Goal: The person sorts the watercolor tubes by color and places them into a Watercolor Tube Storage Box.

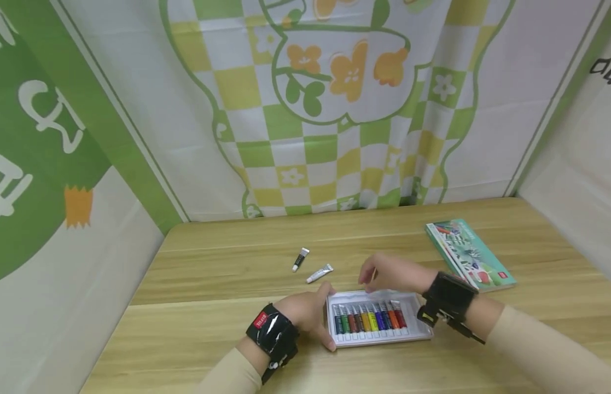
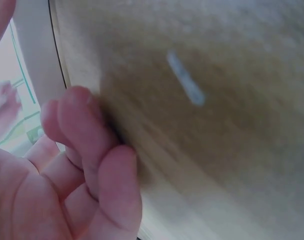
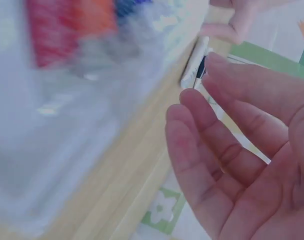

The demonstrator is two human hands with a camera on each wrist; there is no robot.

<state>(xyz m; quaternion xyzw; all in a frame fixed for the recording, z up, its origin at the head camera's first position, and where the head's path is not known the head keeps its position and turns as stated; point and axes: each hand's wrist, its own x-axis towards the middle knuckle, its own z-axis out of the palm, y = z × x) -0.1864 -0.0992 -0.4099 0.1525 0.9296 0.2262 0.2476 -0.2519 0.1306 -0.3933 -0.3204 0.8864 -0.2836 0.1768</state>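
Observation:
A shallow white box (image 1: 381, 343) holds a row of small paint tubes (image 1: 369, 320) in many colours. My left hand (image 1: 307, 313) grips the box's left end, its thumb at the front corner and its fingers toward the back corner. Over the back edge of the box hovers my right hand (image 1: 391, 272), fingers loosely bent. In the right wrist view nothing shows clearly held between the right fingers (image 3: 232, 155). Behind the box, a dark paint tube (image 1: 300, 260) and a white paint tube (image 1: 319, 273) lie apart on the table.
At the right, a teal box lid (image 1: 470, 254) with printed pictures lies on the wooden table (image 1: 211, 328). A patterned curtain (image 1: 325, 148) hangs behind the table, with printed cloth walls (image 1: 133, 235) on both sides.

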